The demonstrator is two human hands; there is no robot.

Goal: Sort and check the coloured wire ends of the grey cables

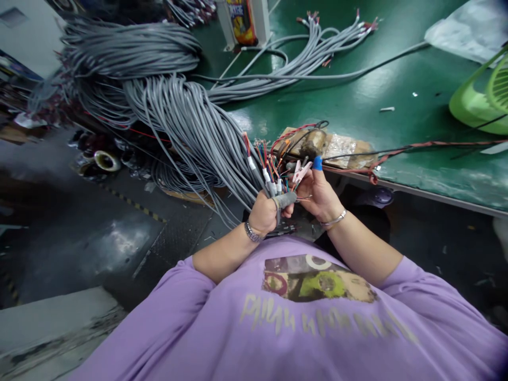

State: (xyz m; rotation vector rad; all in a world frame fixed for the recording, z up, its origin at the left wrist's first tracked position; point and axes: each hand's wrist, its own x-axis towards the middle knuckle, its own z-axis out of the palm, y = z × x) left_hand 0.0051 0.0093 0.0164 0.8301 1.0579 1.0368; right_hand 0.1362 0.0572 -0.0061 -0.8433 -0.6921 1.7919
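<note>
My left hand (265, 212), its thumb in a grey cover (284, 200), is closed around the ends of several grey cables (254, 170). White-banded ends stick up from this fist, with stripped coloured wires (263, 153) fanning out. Close by on the right, my right hand (319, 194) has a blue cover (317, 162) on its thumb. A pale pink clip (301, 173) sits between that thumb and the fingers, which look closed on it. Thin wires cross in front of the right fingers. The fingertips are partly hidden.
A large bundle of grey cables (186, 111) drapes over the green table (416, 106) on the left. Behind my hands lies a taped block (349, 147) with red and black leads. A green basket (476, 100) stands at right; more cables (301, 66) lie at the back.
</note>
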